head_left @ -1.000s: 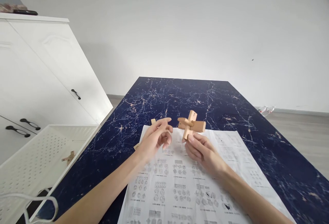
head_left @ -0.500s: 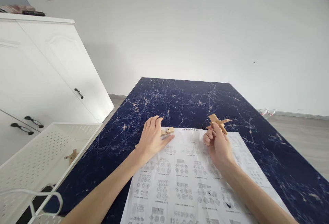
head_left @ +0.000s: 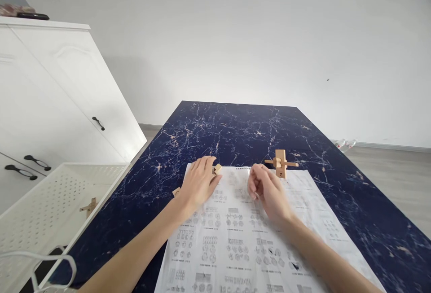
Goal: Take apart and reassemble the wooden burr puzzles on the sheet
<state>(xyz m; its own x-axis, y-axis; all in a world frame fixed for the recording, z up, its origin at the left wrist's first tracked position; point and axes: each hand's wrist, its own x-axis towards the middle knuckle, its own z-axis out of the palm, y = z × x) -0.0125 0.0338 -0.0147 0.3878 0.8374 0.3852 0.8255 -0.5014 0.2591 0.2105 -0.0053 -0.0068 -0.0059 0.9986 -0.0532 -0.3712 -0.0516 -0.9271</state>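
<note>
Resting on the printed sheet (head_left: 242, 234) that covers the near middle of the dark marbled tabletop (head_left: 235, 127), the left hand (head_left: 198, 185) lies palm down with its fingers (head_left: 206, 166) together over a small wooden block (head_left: 217, 168); the block's end pokes out past the fingertips, so I judge it pinned under them rather than gripped. A second sliver of wood (head_left: 176, 191) peeks out by the left wrist, at the sheet's left edge. The right hand (head_left: 267, 192) sits loosely curled, fingers bent inward and holding nothing, just short of the wooden cross puzzle (head_left: 280, 163). That puzzle stands upright by itself at the sheet's far right corner, a thin peg running sideways through its flat body; it seems set there to keep it out of the way yet within reach, while the diagrams stay readable in front of the person.

Half a second ago the right hand had that cross pinched up in the air, tilted; now it has let go and drawn back toward the middle of the sheet. The left hand has hardly moved, though the block under it shows less of itself.

Off the tabletop's left edge a white perforated basket (head_left: 50, 203) holds another wooden piece (head_left: 88, 206), beside a white cabinet (head_left: 50, 95).
</note>
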